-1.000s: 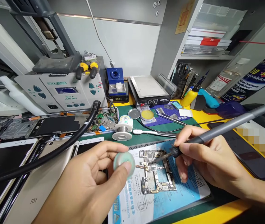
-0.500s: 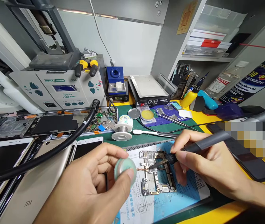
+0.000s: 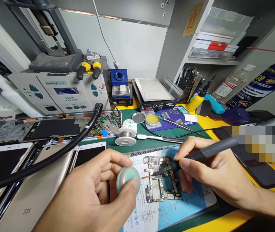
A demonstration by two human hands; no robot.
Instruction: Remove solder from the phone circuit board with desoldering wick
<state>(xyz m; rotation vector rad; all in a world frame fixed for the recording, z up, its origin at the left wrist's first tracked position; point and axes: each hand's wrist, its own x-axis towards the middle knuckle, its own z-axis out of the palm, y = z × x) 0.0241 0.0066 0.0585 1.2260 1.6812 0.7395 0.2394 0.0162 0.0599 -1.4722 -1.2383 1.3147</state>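
Appearing dark, metallic and open-framed, the circuit board [image 3: 157, 177] is laid flat. A pale-green spool [image 3: 127, 177] is gripped by the left fingers [image 3: 121, 158], a soldering iron [image 3: 207, 152] by the right fingers [image 3: 188, 165].

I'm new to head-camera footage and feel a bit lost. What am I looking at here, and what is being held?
No machine does the handling: these are a person's two bare hands, filmed from a camera on that person's head, looking forward and down. The left hand holds a pale green spool between thumb and fingers; a copper-coloured strip runs from it to a circuit board. The right hand grips a pen-shaped tool, its tip by the strip's end; whether they touch is too small to tell. The board lies on a blue-and-white printed pad. Beyond it are a spool of silvery wire and a round tin of yellow material. A gold-coloured phone lies at the picture's left.
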